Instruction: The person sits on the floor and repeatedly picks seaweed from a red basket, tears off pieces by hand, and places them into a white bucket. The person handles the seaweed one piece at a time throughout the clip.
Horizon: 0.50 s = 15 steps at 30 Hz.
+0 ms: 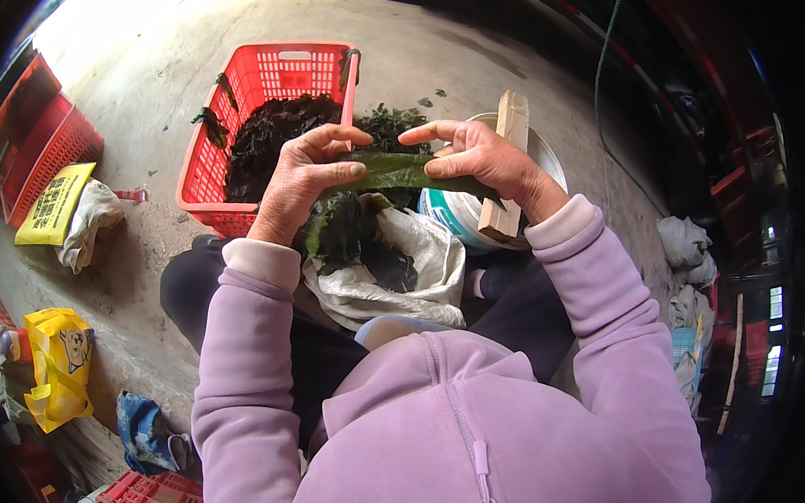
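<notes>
A strip of green seaweed (pixel 396 171) is stretched between my two hands, over the pile in front of me. My left hand (pixel 308 171) pinches its left end between thumb and fingers. Further right, my right hand (pixel 479 161) grips it the same way, with the index finger lifted off. Below the strip, more dark green seaweed (pixel 342 231) lies in the mouth of a white woven sack (pixel 436 253) between my legs. A red plastic basket (pixel 195 172) with dark seaweed (pixel 265 135) in it stands beyond my left hand.
A wooden bar (pixel 512 120) lies across a white bucket (pixel 550 163) at the right. Red baskets (pixel 60 145), a yellow packet (pixel 55 204) and a yellow bag (pixel 62 370) are at the left. A green cord (pixel 601 77) hangs or runs at the upper right.
</notes>
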Available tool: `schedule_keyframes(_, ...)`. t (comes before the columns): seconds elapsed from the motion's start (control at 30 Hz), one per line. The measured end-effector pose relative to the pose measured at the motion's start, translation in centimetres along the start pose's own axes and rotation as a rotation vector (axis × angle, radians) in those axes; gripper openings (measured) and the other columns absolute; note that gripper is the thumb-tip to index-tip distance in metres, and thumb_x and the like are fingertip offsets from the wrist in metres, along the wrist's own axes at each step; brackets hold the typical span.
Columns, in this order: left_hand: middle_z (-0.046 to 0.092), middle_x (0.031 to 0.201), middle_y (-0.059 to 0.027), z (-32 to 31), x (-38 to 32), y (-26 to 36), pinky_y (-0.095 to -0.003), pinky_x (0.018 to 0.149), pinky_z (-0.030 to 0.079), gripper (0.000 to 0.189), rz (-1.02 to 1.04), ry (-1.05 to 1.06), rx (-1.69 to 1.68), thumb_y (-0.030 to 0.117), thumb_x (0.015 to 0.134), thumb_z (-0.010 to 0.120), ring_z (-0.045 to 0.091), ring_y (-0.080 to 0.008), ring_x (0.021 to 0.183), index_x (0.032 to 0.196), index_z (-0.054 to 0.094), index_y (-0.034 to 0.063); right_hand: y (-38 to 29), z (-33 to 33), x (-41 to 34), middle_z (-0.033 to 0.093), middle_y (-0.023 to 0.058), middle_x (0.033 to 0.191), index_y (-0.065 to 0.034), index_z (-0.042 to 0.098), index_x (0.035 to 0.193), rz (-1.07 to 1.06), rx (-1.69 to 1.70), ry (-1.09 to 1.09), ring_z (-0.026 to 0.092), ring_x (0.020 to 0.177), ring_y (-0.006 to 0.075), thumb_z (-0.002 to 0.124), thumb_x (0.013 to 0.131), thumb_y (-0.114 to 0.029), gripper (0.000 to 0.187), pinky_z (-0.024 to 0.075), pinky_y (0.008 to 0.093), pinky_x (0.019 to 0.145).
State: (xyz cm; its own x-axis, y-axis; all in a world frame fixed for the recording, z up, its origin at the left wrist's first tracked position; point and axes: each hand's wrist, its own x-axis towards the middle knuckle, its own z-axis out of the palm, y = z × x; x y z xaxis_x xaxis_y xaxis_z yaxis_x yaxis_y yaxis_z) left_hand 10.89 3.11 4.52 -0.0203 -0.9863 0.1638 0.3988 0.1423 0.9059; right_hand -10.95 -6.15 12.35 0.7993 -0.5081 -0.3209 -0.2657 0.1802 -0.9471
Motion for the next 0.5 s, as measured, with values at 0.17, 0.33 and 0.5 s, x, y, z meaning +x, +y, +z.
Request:
schedule_keyframes(0.17,0.066,0.081,-0.0020,0.5,-0.4,-1.3,-0.0202,0.068,0.048,0.021,-0.031,-0.074,0.307,0.000,0.073,0.071,0.058,-0.0065,0.073,0.094,0.069,0.0010,0.7,-0.6,-2.6,0.066,0.0109,0.092,-0.0019,0.046,0.131,-0.139,-0.284,-0.003,0.062,0.081,0.0128,0.068,0.077,-0.003,0.058,0.0489,0.0234,0.075)
schedule_keyframes(0.33,0.065,0.074,-0.0003,0.0,0.1,-3.7,-0.0187,0.061,0.046,0.013,-0.114,-0.030,0.423,0.005,0.078,0.069,0.056,-0.0042,0.067,0.090,0.070,-0.0004,2.3,-0.4,-3.0,0.062,0.0109,0.069,-0.0056,0.069,0.089,-0.364,-1.079,0.116,0.060,0.065,0.0248,0.058,0.084,-0.016,0.016,0.0468,0.0339,0.062)
schedule_keyframes(0.5,0.066,0.070,-0.0100,0.9,0.5,-5.3,-0.0335,0.063,0.048,0.028,0.598,0.337,1.248,0.026,0.085,0.062,0.059,-0.0230,0.058,0.085,0.070,0.0000,2.8,0.7,-2.0,0.054,-0.0007,0.057,0.0011,0.061,0.072,-0.043,-0.282,0.219,0.050,0.048,0.0085,0.051,0.092,-0.021,0.031,0.0432,0.0247,0.048)
